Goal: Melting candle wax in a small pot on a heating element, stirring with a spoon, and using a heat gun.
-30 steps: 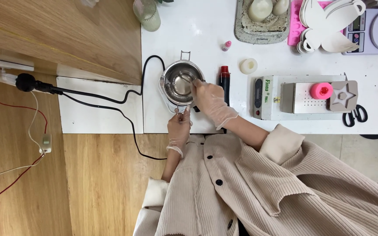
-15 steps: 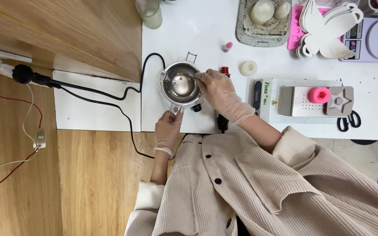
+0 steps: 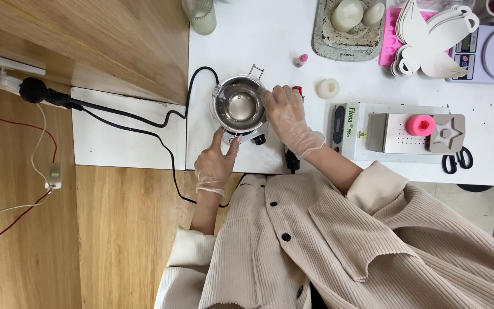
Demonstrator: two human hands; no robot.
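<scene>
A small steel pot [image 3: 239,106] with liquid in it stands on a little electric heater [image 3: 257,137] on the white table [image 3: 258,40]. My left hand [image 3: 215,163], in a clear glove, grips the pot's handle [image 3: 232,139] at the near side. My right hand [image 3: 288,117], also gloved, rests at the pot's right rim with its fingers pinched together. The thin metal stirrer it holds is almost hidden by the fingers. A red-capped dark bottle [image 3: 297,90] lies just behind that hand.
A black cable [image 3: 161,123] runs left from the heater across a wooden surface. To the right stand a white machine [image 3: 350,129] with a pink mould [image 3: 419,124] and star mould [image 3: 448,133], scissors [image 3: 455,161], a small candle [image 3: 327,88], a scale [image 3: 490,46] and a stone tray [image 3: 344,43].
My right hand has drawn the stirrer from the middle of the pot to its right rim. My left hand slid lower on the handle and the pot turned slightly.
</scene>
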